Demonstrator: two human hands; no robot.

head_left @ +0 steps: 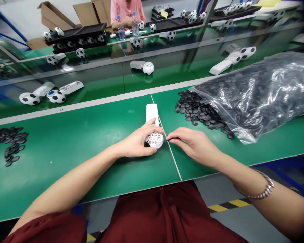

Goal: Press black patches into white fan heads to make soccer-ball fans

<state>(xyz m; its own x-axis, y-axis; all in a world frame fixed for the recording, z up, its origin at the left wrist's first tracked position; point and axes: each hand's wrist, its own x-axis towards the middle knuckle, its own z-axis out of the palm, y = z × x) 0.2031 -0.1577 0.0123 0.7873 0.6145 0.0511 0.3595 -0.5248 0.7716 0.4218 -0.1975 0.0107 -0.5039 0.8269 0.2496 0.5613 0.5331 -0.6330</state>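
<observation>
My left hand (pixel 136 141) is wrapped round the white ball-shaped head (pixel 155 139) of a small device lying on the green table; its white handle (pixel 152 113) points away from me. My right hand (pixel 192 143) rests just right of the ball, fingers pinched together with their tips almost touching it; what they pinch is too small to make out. A pile of black pentagon pieces (pixel 197 109) lies just beyond my right hand, spilling from a clear plastic bag (pixel 263 91).
More black pieces (pixel 7 143) lie at the left edge. On the conveyor belt (pixel 103 84) beyond sit several finished football-patterned devices (pixel 49 94). A person in pink (pixel 126 13) sits across, behind two water bottles (pixel 128 27) and black trays (pixel 76 35).
</observation>
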